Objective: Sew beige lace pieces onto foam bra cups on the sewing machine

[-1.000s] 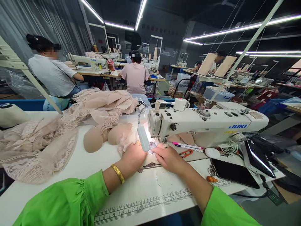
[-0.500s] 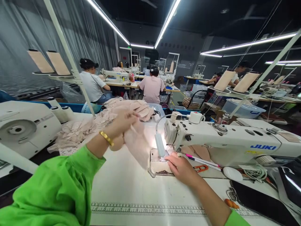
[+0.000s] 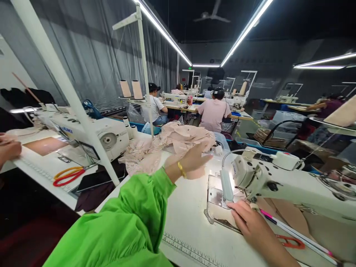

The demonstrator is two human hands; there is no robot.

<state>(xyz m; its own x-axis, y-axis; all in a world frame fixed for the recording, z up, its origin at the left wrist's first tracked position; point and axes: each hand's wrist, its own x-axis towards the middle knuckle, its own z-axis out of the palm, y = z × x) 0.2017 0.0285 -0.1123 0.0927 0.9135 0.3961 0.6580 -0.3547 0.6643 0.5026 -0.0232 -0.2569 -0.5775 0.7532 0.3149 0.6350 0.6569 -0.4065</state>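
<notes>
My left hand (image 3: 194, 159), with a gold bracelet at the wrist, reaches over the beige fabric pile (image 3: 186, 137). Its fingers are stretched out and slightly blurred, and nothing shows between them. A loose beige piece (image 3: 196, 172) lies just under the palm. My right hand (image 3: 247, 218) rests at the white sewing machine (image 3: 289, 181), its fingers apart and holding nothing visible. Its fingertips touch the metal needle plate (image 3: 215, 196) beside the grey-green lamp (image 3: 227, 185). No fabric lies on the plate; the needle area is partly hidden by the lamp.
Pens (image 3: 300, 235), an orange tool (image 3: 290, 241) and beige pieces (image 3: 289, 215) lie right of my right hand. A ruler strip (image 3: 189, 252) runs along the front. At left, red-yellow scissors (image 3: 69, 176) and another person's hand (image 3: 9, 148) show beyond a pole (image 3: 75, 100).
The view has turned left, bringing the neighbouring machine and a person's hand into sight. My left hand has opened and let go of the beige piece. My right hand stays by the needle plate.
</notes>
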